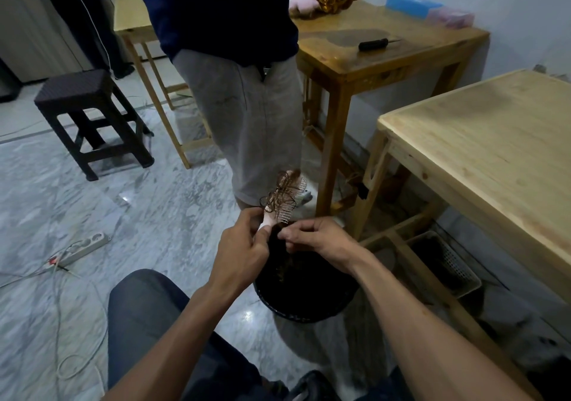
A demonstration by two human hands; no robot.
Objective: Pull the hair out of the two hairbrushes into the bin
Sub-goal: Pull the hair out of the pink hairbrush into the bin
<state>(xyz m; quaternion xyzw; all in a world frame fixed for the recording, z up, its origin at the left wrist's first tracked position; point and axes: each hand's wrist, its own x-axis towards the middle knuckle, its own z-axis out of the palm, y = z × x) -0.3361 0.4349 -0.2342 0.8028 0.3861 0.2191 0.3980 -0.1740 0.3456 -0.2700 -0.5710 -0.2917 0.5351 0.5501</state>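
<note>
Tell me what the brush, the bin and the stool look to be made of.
Brush: likely plastic, smooth pale pink body with thin light teeth, brown hair tangled in them.
Bin: probably plastic, black with a slight sheen on its thin round rim.
Stool: dark brown, woven-look textured seat; seemingly moulded plastic, not real wicker.

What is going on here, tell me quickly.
A seated person is cleaning a pink hairbrush over a dark bin on the floor. The left hand grips the brush by its handle, bristles still tangled with brown hair. The right hand pinches a dark clump of hair just above the bin, which already holds hair. A second hairbrush is not visible. Another person stands by the wooden table behind.
</note>
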